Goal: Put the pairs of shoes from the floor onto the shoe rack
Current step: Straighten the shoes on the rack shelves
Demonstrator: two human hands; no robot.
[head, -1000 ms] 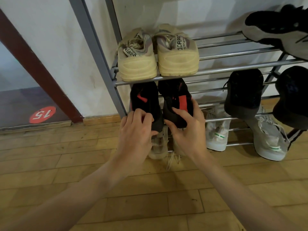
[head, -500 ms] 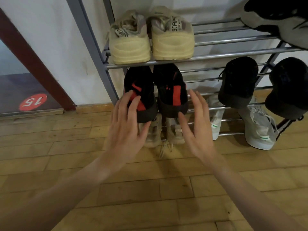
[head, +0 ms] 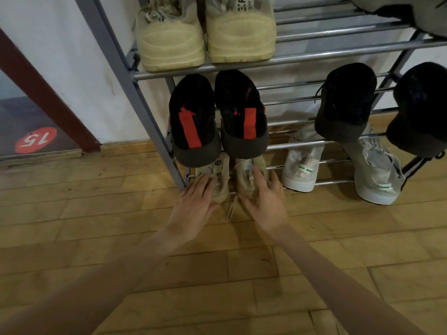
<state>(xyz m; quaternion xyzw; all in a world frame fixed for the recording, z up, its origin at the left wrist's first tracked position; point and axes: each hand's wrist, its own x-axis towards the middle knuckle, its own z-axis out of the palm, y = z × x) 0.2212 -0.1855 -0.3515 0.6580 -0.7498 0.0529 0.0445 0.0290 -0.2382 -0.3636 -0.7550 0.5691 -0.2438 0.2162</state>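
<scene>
- Both hands reach low toward the bottom tier of the shoe rack (head: 135, 76); the left hand (head: 193, 201) lies with straight, spread fingers on the left shoe of a beige pair (head: 217, 182); the right hand (head: 266, 201) lies the same way on the right shoe of that pair; neither hand has closed round anything
- The beige pair sits directly ahead of and under the fingertips, heels toward the person, long axes running away from the palms into the rack; each hand is nearest its own shoe, so a straight forward push or a curl of the fingers looks like the likely next step
- Just above the hands the black and red pair (head: 217, 117) rests on the middle tier, heels overhanging the front rail; it may snag knuckles lifted carelessly
- Higher still, a cream pair (head: 205, 32) fills the top tier
- Right of the right hand: white shoes (head: 302, 163) low, black shoes (head: 346, 102) above them
- No shoe is seen loose on the wooden floor (head: 96, 213)
</scene>
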